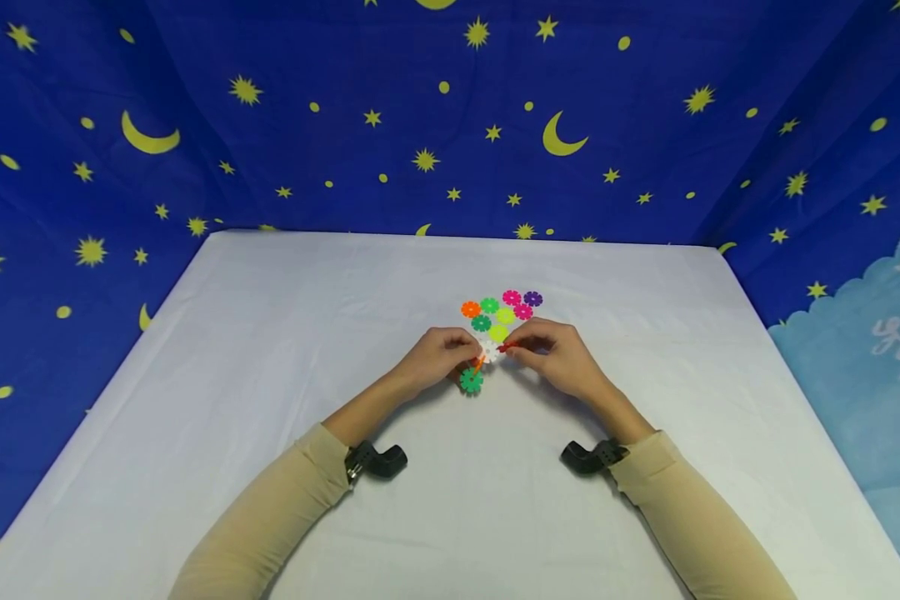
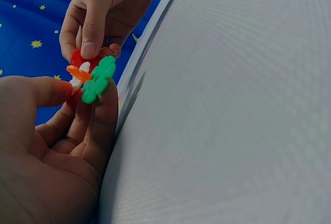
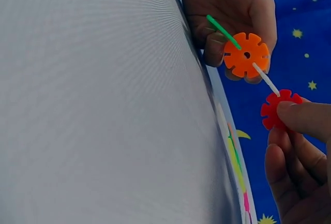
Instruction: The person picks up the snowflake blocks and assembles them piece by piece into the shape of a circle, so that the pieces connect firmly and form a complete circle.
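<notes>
Notched plastic discs, joined edge to edge, hang between the two hands over the table. My left hand (image 1: 441, 358) pinches the joined piece between thumb and fingers. In it a green disc (image 2: 99, 81) sits at one end, an orange disc (image 3: 238, 61) in the middle and a white disc (image 1: 487, 353) beyond. My right hand (image 1: 558, 354) pinches a red disc (image 3: 271, 111) between thumb and fingers. Its rim meets the white disc's edge in the right wrist view; how deep the slots engage, I cannot tell. Fingers partly cover the white disc.
Just beyond the hands several loose discs lie flat on the white-covered table (image 1: 270, 333), among them an orange disc (image 1: 470, 309), a purple disc (image 1: 533, 298) and a yellow disc (image 1: 498, 333). Blue star-patterned cloth (image 1: 390, 83) hangs along the back and sides.
</notes>
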The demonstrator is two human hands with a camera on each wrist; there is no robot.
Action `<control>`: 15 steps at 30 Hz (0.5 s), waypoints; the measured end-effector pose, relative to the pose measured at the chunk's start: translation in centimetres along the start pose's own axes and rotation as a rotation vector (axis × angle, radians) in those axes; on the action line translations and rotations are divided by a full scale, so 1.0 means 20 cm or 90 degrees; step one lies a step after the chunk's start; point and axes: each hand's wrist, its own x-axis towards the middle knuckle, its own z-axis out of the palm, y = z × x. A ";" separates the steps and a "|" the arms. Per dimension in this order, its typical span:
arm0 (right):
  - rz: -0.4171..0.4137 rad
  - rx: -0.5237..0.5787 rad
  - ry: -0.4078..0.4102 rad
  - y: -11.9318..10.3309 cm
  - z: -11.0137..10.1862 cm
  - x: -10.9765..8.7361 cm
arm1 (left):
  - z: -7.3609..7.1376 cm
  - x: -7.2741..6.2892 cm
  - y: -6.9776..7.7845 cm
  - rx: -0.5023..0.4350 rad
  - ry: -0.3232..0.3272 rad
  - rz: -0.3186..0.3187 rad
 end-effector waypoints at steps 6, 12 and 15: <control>-0.068 -0.026 0.016 -0.03 0.00 0.01 | -0.01 0.01 0.00 0.028 0.007 0.020; -0.110 -0.023 0.028 -0.03 0.02 0.00 | -0.01 0.00 -0.02 0.027 0.003 0.034; -0.125 -0.024 0.027 -0.03 0.02 0.00 | -0.01 0.00 -0.02 0.027 0.000 0.036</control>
